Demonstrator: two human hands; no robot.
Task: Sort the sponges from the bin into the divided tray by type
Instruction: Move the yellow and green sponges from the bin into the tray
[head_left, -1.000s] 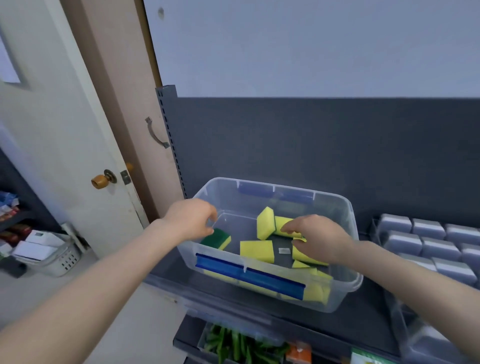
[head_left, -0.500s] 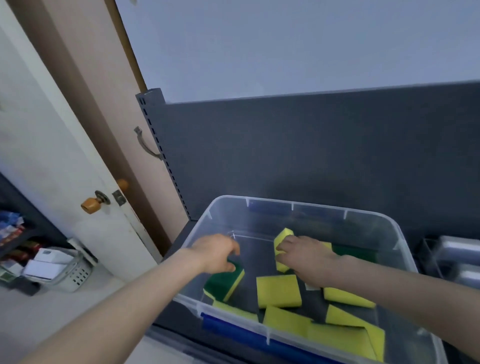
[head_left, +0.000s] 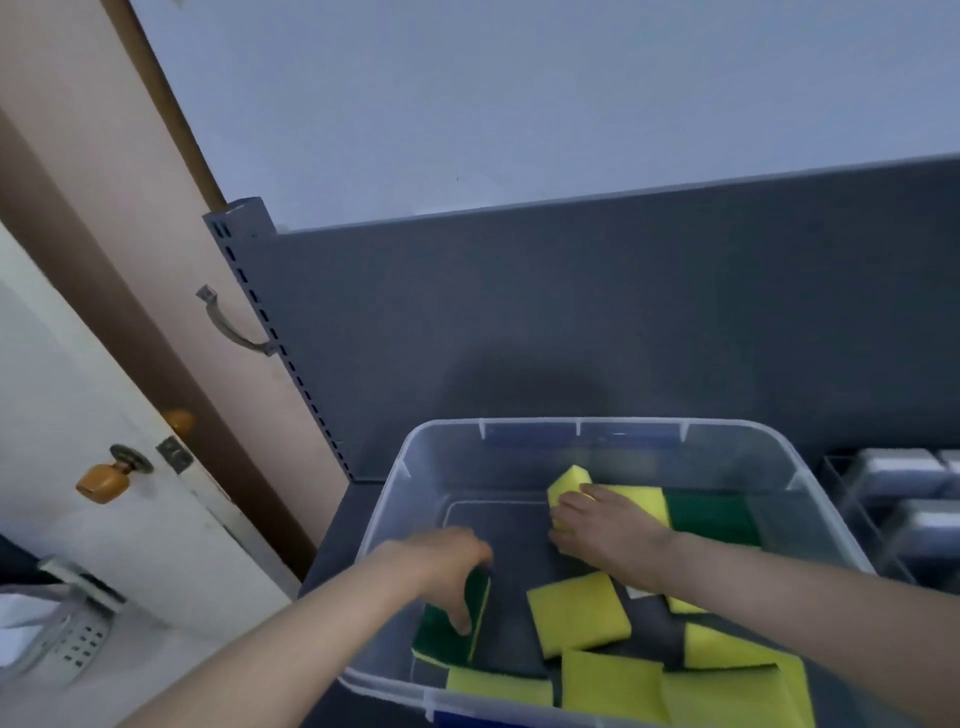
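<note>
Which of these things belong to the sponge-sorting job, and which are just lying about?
Job: clear bin, loose sponges, divided tray, left hand gripping a green-faced sponge, right hand holding a yellow sponge.
Lying about: door knob, white basket, metal handle.

L hand (head_left: 441, 564) gripping green sponge (head_left: 439, 642), R hand (head_left: 605, 530) holding yellow sponge (head_left: 569, 479), arms fwd

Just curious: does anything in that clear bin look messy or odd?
Nothing damaged or spilled. Sponges lie jumbled in the bin, overlapping at the front; the left hand grips a green-faced sponge on edge, the right hand a tilted yellow sponge.
</note>
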